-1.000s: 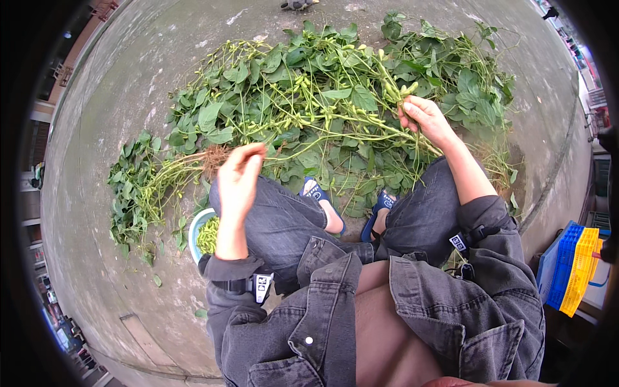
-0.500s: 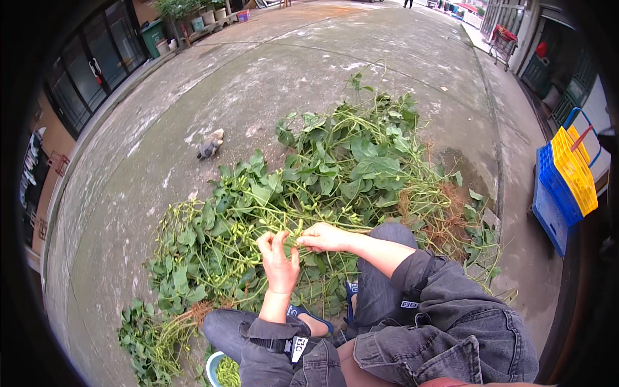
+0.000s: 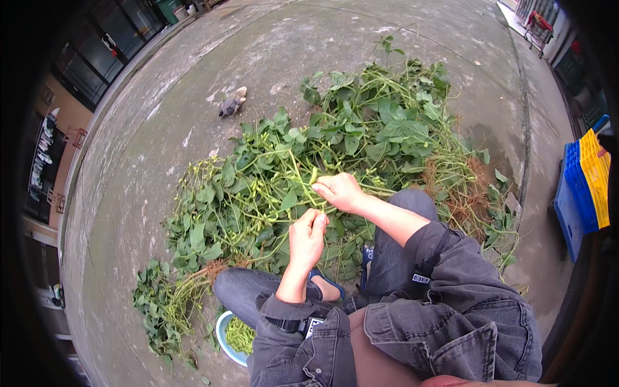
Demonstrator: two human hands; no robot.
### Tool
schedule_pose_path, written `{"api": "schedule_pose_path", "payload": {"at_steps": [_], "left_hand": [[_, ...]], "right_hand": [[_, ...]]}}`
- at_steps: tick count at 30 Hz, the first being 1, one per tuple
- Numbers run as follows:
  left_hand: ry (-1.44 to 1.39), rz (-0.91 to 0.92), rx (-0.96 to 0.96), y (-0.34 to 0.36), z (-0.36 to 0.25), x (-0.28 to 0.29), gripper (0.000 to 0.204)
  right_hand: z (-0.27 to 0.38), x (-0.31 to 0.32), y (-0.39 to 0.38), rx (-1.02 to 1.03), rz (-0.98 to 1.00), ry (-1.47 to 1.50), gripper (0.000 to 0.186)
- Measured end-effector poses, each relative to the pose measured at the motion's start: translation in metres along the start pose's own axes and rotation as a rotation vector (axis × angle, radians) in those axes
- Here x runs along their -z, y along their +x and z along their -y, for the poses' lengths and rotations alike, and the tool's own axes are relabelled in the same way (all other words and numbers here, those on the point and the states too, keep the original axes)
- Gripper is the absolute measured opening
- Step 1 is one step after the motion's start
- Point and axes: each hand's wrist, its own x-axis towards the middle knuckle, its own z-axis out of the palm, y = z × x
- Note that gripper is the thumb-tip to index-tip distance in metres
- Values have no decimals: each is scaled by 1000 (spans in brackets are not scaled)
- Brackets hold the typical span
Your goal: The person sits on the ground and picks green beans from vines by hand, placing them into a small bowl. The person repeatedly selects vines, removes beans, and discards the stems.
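A big heap of uprooted bean plants, with green leaves, pods and pale stems, lies in front of me. Both hands are over its near edge. My left hand is closed, thumb against the bent forefinger, on a green stem of a bean plant. Just up and to the right of it, my right hand pinches the same plant between thumb and fingers, pods showing beside the thumb. Exactly what lies inside the fingers is hidden. A light blue basin of picked green pods stands beside my left knee.
Brown roots stick out at the heap's right side. Blue and yellow plastic crates stand at the right. A small dark and tan object lies on the concrete ground beyond the heap. Glass doors line the far left.
The view has tilted down and shifted left. My left hand has turned from raised, parted fingers to a closed grip and now sits lower than my right, which still pinches the plant.
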Motion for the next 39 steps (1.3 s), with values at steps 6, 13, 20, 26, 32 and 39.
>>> {"api": "schedule_pose_path", "payload": {"at_steps": [6,13,20,26,32,39], "left_hand": [[-312,372,-141,-57,-33,58,14],[-193,217,208,25,34,83,37],[546,206,-159,18,56,53,61],[1004,219,-408,18,49,52,50],[859,319,-295,25,50,56,34],[752,244,-343,21,50,50,33]], "right_hand": [[-1,3,-1,288,35,-275,27],[11,-9,-20,545,134,-247,18],[8,-9,-28,519,210,-229,18],[11,-7,-27,470,336,-188,19],[22,-6,-21,450,315,-85,13],[29,-14,-16,283,344,-54,27]]}}
